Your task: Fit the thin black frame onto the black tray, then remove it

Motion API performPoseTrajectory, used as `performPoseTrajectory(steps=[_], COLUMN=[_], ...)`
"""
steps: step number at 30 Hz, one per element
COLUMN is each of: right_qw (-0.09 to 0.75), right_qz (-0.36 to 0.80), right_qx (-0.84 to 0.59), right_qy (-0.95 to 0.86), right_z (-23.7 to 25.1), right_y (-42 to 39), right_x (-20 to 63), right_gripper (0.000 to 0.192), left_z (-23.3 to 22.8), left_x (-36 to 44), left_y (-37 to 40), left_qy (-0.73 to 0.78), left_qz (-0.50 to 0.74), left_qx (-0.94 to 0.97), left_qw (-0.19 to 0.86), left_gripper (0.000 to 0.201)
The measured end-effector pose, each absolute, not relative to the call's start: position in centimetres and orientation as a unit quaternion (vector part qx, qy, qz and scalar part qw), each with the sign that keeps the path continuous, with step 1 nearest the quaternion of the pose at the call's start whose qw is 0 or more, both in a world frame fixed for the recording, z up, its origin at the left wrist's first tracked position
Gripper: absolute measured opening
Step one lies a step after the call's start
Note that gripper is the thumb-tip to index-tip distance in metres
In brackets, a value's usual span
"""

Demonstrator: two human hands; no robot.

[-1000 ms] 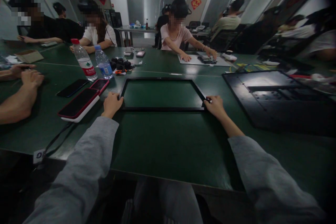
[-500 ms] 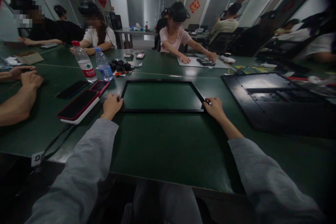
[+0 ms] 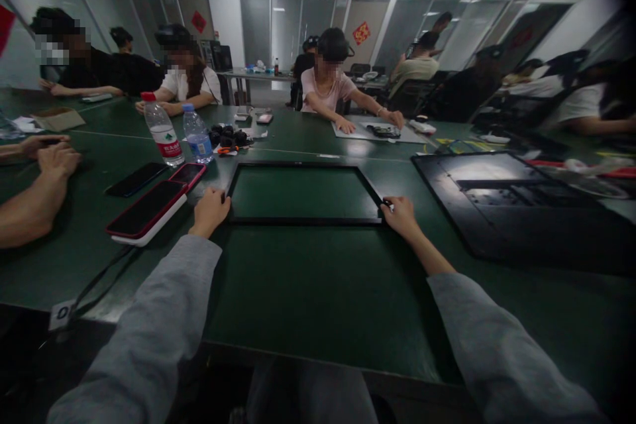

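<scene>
Partly hidden, the black frame (image 3: pixel 304 219) has both near corners covered: the left hand (image 3: pixel 211 211) curls loosely closed over the near-left corner, and the right hand (image 3: pixel 399 215) grips the near-right one, its fingertips hard to make out. Flat on the green table (image 3: pixel 318 298), the frame's long axis runs left to right. A red-edged phone (image 3: pixel 147 210) lies left of the frame; a black panel (image 3: pixel 501 195) lies right of it.

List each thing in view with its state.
Frame: flat on table, held at both near corners.
Left hand: on the frame's near-left corner.
Right hand: on the near-right corner.
Bottles: upright, capped.
Phones: flat, screens dark.
Panel: lying flat.
</scene>
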State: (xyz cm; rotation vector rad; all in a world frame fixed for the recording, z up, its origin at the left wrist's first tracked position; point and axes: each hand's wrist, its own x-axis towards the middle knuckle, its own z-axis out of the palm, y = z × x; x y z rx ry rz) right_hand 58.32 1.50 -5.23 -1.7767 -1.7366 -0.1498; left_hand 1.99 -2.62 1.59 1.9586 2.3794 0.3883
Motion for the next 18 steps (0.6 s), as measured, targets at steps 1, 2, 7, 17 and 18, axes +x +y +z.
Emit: performPoseTrajectory(steps=[1, 2, 7, 17, 18], right_qw=[0.321, 0.322, 0.304, 0.299, 0.297], right_qz=[-0.057, -0.058, -0.056, -0.070, -0.086], right_qx=[-0.674, -0.673, -0.686, -0.677, -0.669], right_qy=[-0.662, -0.663, -0.659, -0.669, -0.676], right_z=[-5.22, -5.22, -5.34, -5.39, -5.38], right_y=[1.50, 1.50, 1.61, 1.67, 1.63], right_x=[58.31, 58.31, 58.47, 58.62, 58.61], right_gripper=[0.039, 0.039, 0.038, 0.038, 0.038], left_z=[1.62, 1.65, 1.81, 1.90, 1.89], left_x=[2.01, 2.03, 2.09, 2.12, 2.16], left_y=[-2.65, -2.69, -2.85, -2.96, -2.99], left_qy=[0.766, 0.767, 0.764, 0.764, 0.766], left_qz=[0.123, 0.121, 0.129, 0.147, 0.151], left_qx=[0.631, 0.630, 0.632, 0.628, 0.625], left_qw=[0.018, 0.018, 0.021, 0.027, 0.025], left_gripper=[0.047, 0.046, 0.046, 0.045, 0.045])
